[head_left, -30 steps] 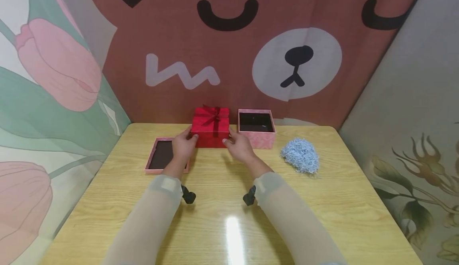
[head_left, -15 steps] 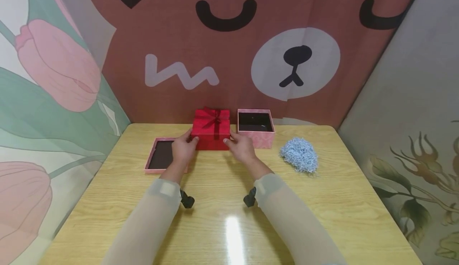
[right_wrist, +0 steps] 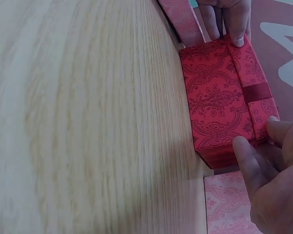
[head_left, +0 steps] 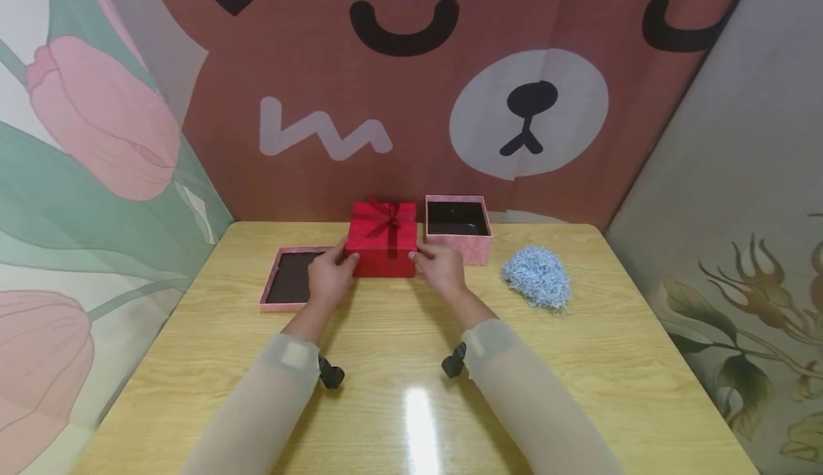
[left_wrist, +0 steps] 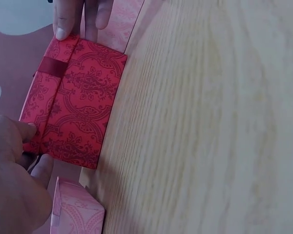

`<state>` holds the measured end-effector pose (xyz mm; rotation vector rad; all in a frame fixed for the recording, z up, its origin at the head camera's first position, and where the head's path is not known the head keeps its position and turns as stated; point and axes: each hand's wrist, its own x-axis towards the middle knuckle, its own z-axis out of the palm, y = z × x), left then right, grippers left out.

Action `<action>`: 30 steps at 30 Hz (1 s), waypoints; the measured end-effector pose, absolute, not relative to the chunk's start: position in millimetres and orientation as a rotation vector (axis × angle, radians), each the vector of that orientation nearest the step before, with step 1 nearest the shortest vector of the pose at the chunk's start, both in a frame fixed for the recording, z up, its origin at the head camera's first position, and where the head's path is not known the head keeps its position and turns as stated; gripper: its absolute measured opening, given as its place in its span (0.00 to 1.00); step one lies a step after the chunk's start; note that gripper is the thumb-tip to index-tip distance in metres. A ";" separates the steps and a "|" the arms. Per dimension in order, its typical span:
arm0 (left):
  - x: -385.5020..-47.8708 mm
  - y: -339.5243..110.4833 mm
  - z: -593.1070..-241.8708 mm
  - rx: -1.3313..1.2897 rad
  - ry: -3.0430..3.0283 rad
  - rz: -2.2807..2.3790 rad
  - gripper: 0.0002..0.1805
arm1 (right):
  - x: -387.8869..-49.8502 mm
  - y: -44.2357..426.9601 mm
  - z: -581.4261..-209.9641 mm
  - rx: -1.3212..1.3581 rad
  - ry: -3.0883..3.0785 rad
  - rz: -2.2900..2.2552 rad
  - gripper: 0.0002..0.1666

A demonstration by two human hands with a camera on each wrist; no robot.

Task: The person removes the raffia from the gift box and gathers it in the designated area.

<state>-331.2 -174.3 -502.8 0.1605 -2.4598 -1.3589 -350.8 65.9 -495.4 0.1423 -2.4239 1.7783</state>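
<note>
A red gift box (head_left: 383,250) with a dark red ribbon and bow on its lid stands between both hands near the back of the table. On its left side my left hand (head_left: 329,275) grips the box; the fingers reach back along the side and the thumb lies near the front corner. My right hand (head_left: 442,268) grips the opposite side the same way. Floral patterning covers the red box's front, clear in the left wrist view, where the lid's lower edge shows as a line. Whether its bottom touches the table cannot be told.
Left of the red box lies a shallow pink lid (head_left: 286,282), dark inside, partly behind my left hand. An open pink box (head_left: 472,246) with a dark interior stands just to the right. Farther right sits a heap of light blue shredded paper (head_left: 536,277) on the wooden table (head_left: 386,332).
Both hands have brought the red box toward me and slightly right, away from the back wall. The pink box, pink lid and blue shredded paper stay in place.
</note>
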 end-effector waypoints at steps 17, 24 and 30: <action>-307.6 -174.3 -504.0 0.113 -2.420 -1.398 0.27 | -331.0 75.3 -495.0 0.141 -2.410 1.864 0.23; -296.9 -174.5 -505.7 0.110 -2.426 -1.429 0.28 | -321.5 79.0 -496.0 0.123 -2.379 1.923 0.23; -285.8 -173.8 -507.1 0.080 -2.425 -1.400 0.26 | -312.5 86.4 -499.2 0.154 -2.414 1.868 0.23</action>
